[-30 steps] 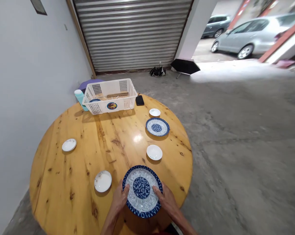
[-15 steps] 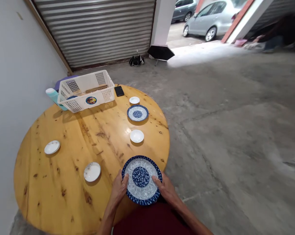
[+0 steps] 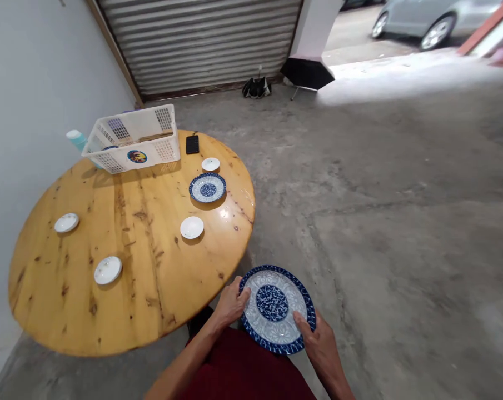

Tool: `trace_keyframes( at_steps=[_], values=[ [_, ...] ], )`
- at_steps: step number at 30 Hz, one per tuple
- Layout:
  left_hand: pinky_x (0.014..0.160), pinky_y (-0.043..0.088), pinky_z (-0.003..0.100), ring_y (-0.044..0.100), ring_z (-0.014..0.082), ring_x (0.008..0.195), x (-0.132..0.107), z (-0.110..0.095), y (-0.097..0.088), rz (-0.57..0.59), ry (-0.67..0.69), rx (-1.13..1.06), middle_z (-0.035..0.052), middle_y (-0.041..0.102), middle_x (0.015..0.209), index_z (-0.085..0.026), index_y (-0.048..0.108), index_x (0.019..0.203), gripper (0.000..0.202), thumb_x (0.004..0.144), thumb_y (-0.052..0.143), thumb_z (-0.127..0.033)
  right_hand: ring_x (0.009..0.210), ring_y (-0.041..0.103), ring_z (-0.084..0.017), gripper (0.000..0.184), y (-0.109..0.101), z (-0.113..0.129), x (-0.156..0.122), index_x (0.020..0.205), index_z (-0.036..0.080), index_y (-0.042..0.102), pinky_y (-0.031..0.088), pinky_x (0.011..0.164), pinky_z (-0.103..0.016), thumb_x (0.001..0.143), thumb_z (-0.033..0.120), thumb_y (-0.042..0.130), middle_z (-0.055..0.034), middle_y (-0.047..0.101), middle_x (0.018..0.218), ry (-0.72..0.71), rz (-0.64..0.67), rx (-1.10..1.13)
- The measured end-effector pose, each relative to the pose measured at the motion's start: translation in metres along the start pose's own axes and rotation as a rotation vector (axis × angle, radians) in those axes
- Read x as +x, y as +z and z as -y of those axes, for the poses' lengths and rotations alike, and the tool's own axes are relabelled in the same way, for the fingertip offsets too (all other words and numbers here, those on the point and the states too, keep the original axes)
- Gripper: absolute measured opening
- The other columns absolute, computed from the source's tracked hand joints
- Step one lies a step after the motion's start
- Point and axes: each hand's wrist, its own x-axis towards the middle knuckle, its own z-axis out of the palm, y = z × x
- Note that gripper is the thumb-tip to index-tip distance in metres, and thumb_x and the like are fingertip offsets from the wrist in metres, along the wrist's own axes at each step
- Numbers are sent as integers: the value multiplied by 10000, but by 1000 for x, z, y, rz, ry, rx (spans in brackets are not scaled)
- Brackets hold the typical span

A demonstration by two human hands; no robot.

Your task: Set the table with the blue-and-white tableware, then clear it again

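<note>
A blue-and-white patterned plate point(image 3: 272, 303) is held out in front of me, past the right edge of the round wooden table point(image 3: 151, 328). My left hand point(image 3: 230, 304) grips its left rim, thumb on top. On the opposite rim my right hand point(image 3: 320, 341) is closed, its thumb also over the upper face. The fingers beneath the plate are hidden. On the table lie a second blue-and-white plate point(image 3: 208, 188) and several small white dishes, among them one dish point(image 3: 192, 227) nearest the held plate.
A white plastic basket point(image 3: 155, 150) stands at the table's back left, with a turquoise bottle point(image 3: 76, 139) behind it and a black phone point(image 3: 192, 144) beside it. An open black umbrella point(image 3: 308, 73) rests on the concrete floor point(image 3: 384, 233) near a pillar.
My view has swung right and I have moved away from the table. Both hands carry the plate along, from over the table's edge to above the floor.
</note>
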Motion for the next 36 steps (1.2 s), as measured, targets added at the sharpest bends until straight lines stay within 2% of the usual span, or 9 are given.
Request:
trace_keyframes(
  at_steps=[2, 5, 10, 16, 21, 26, 30, 36],
  values=[
    [740, 443, 280, 570, 181, 754, 6, -15, 14, 11, -23, 53, 9, 602, 792, -225, 512, 863, 173, 922, 430, -366, 863, 715, -308, 493, -19, -4, 11, 945, 183, 695, 579, 776, -400, 795, 633, 561, -118, 771, 932, 8, 6, -5],
    [726, 421, 276, 556, 183, 742, 16, -32, 21, 0, -49, 74, 6, 582, 788, -233, 494, 851, 209, 932, 405, -404, 860, 717, -320, 516, -32, -4, 30, 945, 178, 703, 582, 774, -415, 771, 643, 562, -124, 775, 924, 6, 24, -11],
    [768, 439, 305, 584, 207, 803, 39, -44, 14, -72, -118, 56, 36, 620, 830, -230, 511, 861, 274, 941, 342, -429, 868, 713, -321, 533, -30, 10, 73, 939, 165, 702, 579, 788, -414, 768, 649, 558, -136, 771, 918, -18, 113, -8],
    [885, 472, 347, 633, 238, 960, 84, -48, -3, -173, -126, -100, 88, 702, 1032, -188, 606, 1025, 368, 941, 346, -435, 886, 697, -308, 479, -19, 47, 147, 939, 170, 690, 564, 821, -395, 796, 610, 565, -129, 763, 937, -118, 223, -36],
    [842, 481, 339, 631, 228, 909, 124, -50, -27, -293, -161, -182, 74, 685, 965, -176, 630, 990, 346, 929, 383, -410, 858, 690, -299, 508, 2, 83, 218, 938, 151, 693, 552, 793, -391, 795, 623, 571, -131, 755, 922, -157, 346, -121],
    [825, 477, 337, 612, 224, 895, 154, -49, -55, -454, -177, -216, 72, 655, 939, -172, 634, 926, 317, 932, 411, -398, 843, 685, -289, 519, 35, 122, 280, 947, 137, 692, 547, 766, -375, 776, 619, 607, -127, 754, 904, -189, 469, -167],
    [811, 475, 335, 591, 202, 840, 176, -50, -81, -551, -211, -179, 58, 647, 903, -173, 624, 893, 261, 932, 437, -352, 809, 667, -273, 482, 65, 151, 311, 906, 147, 701, 530, 733, -357, 779, 606, 621, -102, 751, 865, -207, 524, -161],
    [819, 463, 335, 587, 200, 841, 207, -53, -122, -693, -219, -126, 51, 628, 876, -184, 607, 868, 202, 927, 449, -295, 769, 617, -252, 467, 104, 191, 345, 888, 150, 688, 488, 694, -345, 784, 599, 612, -80, 719, 813, -239, 530, -167]
  ],
)
